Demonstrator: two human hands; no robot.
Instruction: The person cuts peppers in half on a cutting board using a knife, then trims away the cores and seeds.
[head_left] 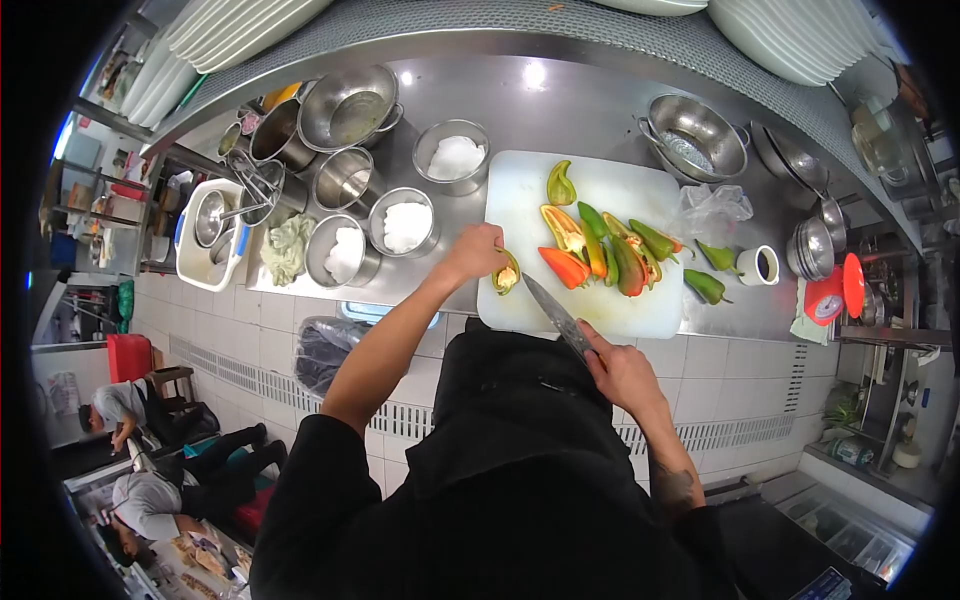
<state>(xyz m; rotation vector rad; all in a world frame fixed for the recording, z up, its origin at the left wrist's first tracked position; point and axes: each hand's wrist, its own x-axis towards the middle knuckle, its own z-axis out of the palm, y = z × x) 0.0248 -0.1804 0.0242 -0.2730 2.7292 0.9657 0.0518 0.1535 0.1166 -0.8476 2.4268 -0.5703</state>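
Observation:
At the left edge of the white cutting board (590,325), my left hand (474,252) is closed on a cut green pepper half (507,272), its pale inside facing up. My right hand (622,373) is wrapped round the handle of a kitchen knife (556,315), whose blade points up and left, its tip close beside that pepper half. Several green, orange and red peppers (628,262), some halved with seeds showing, lie in a pile mid-board. A single green pepper piece (561,184) lies higher up. Two whole green peppers (706,287) rest on the steel counter, off the board's right side.
Left of the board stand steel pots with white powder (407,227), more pots and a white bin of utensils (212,235). To the right are a colander (693,138), a plastic bag (714,207), a white cup (757,265) and a red scale (826,298). Two people (150,505) are at lower left.

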